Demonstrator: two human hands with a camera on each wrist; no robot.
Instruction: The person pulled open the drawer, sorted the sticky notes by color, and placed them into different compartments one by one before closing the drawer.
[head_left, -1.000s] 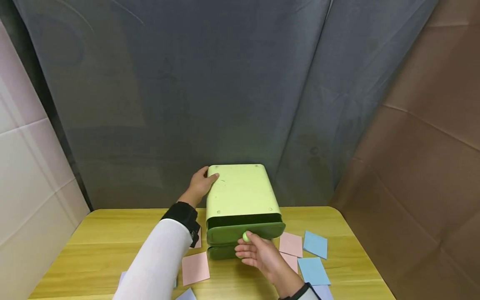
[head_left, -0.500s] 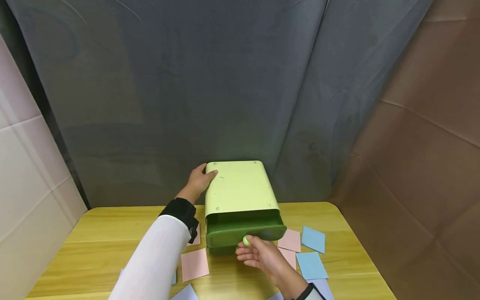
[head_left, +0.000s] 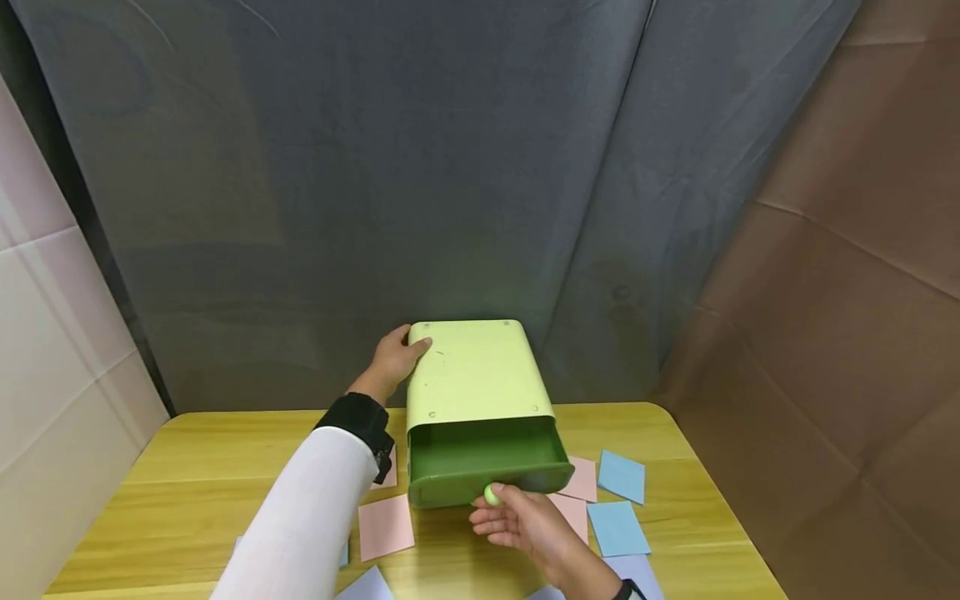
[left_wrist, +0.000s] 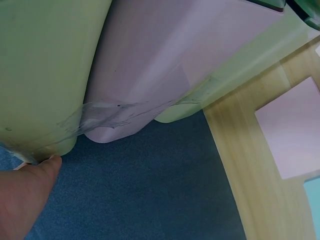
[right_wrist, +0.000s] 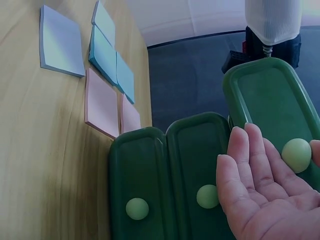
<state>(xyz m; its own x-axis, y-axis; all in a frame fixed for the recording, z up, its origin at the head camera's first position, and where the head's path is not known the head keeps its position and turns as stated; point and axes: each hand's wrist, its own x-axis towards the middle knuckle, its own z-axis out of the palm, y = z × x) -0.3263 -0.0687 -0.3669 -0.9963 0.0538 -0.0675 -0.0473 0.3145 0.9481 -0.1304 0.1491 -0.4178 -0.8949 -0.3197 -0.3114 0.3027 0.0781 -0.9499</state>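
Middle drawer [right_wrist: 197,155] and bottom drawer [right_wrist: 140,170] hidden in head view beneath pulled-out top drawer [head_left: 442,490]; shown in right wrist view. Fingers of left hand [head_left: 392,360] mostly hidden behind rear left corner of drawer cabinet [head_left: 476,371]; corner gripped, thumb laid on top. Lilac paper square [head_left: 366,586] cut off by lower frame edge. Top drawer's round knob [head_left: 491,495] pinched between thumb and forefinger of right hand [head_left: 527,527]; cabinet placed beyond that hand, on wooden table [head_left: 247,467].
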